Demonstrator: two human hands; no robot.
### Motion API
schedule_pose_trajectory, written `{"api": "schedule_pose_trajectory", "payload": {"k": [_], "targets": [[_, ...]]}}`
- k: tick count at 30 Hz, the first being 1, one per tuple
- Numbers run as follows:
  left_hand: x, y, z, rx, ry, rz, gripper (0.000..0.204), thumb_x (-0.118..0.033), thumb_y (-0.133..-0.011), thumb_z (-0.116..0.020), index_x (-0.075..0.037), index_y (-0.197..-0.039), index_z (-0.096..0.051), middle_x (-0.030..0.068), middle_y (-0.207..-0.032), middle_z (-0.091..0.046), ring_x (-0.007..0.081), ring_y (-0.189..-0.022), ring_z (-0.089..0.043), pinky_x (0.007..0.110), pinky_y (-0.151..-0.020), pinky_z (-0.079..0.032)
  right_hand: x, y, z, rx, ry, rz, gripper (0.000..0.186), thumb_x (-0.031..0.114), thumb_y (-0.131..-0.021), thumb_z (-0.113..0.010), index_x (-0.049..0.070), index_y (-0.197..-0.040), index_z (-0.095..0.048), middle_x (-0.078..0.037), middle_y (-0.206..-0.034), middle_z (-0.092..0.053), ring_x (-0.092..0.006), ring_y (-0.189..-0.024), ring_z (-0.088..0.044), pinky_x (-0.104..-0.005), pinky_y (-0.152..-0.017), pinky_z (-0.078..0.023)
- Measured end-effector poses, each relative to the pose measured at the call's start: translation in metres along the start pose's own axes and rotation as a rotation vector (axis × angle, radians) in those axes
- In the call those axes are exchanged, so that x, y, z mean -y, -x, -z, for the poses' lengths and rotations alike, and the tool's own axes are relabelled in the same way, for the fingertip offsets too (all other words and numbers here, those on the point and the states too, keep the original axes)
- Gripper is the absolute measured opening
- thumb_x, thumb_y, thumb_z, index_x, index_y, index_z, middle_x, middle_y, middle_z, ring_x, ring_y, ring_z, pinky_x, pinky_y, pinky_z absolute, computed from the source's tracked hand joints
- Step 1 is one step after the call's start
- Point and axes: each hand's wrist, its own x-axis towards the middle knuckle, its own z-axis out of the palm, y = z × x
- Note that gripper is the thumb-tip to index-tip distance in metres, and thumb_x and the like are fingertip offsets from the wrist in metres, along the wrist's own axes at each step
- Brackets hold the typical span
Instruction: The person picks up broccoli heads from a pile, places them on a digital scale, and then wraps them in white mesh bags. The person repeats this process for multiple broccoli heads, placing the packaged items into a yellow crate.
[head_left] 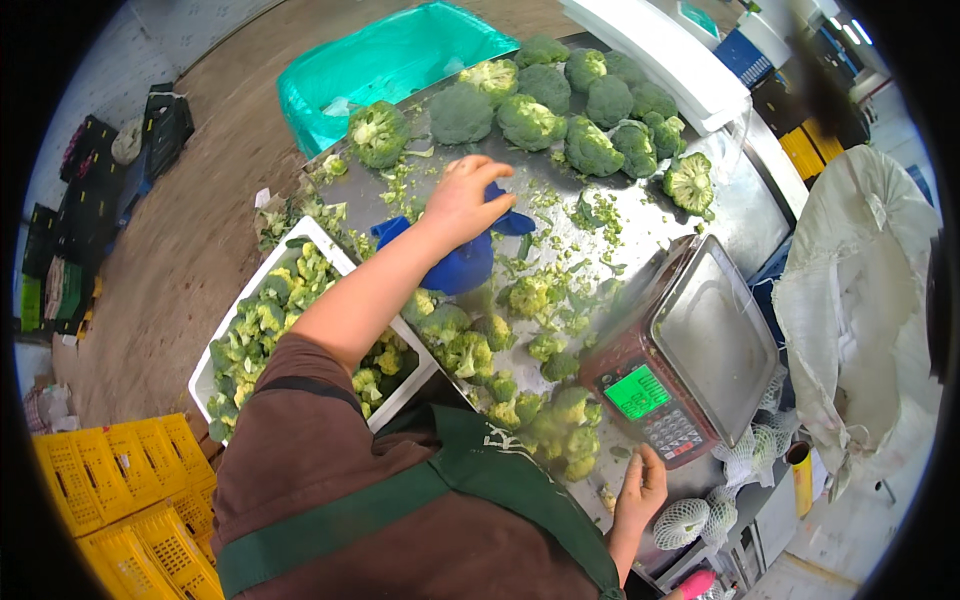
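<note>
My left hand [467, 203] is stretched out over the steel table, its fingers bent and apart, with nothing visible in them. Beneath and beside it lies a crumpled blue glove or cloth [460, 268]. My right hand [640, 487] hangs low at the table's near edge, beside the scale [655, 392] with its green lit display. Its fingers are loosely curled and I see nothing in them. Cut broccoli florets [470, 355] lie between the scale and a white foam box [343, 258], which is filled with more florets. Whole broccoli heads [545, 88] are bunched along the far edge.
A teal plastic-lined bin [300, 95] stands beyond the table's far left. Yellow crates [110, 470] are stacked at lower left. To the right hangs a large whitish sack [850, 300]. White foam nets [682, 523] and a pink object [697, 583] lie at lower right.
</note>
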Motion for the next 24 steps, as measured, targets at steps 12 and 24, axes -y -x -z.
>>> {"api": "schedule_pose_trajectory", "payload": {"k": [12,24], "targets": [[0.052,-0.162,-0.095,-0.009,-0.623,-0.163,0.068,-0.028,-0.061,-0.081,-0.029,-0.124,-0.056,0.0141,-0.138,-0.040,0.0362,-0.123,-0.041,0.052,-0.100,-0.033,0.044,-0.024,0.011,0.015,0.259,0.111,0.015,0.002,-0.076,-0.069,0.003,-0.091,-0.067,-0.012,-0.088,-0.068,-0.0281,-0.079,-0.065,-0.0351,-0.073,-0.051],[-0.142,-0.100,-0.102,-0.032,0.345,-0.600,0.054,-0.004,-0.054,-0.085,-0.014,-0.100,-0.060,0.0156,-0.130,-0.042,0.0351,-0.115,-0.049,0.042,-0.096,-0.043,-0.011,-0.332,0.178,-0.636,0.814,0.498,0.017,0.013,-0.079,-0.068,0.006,-0.094,-0.069,-0.012,-0.097,-0.068,-0.0301,-0.094,-0.060,-0.0395,-0.089,-0.044]]}}
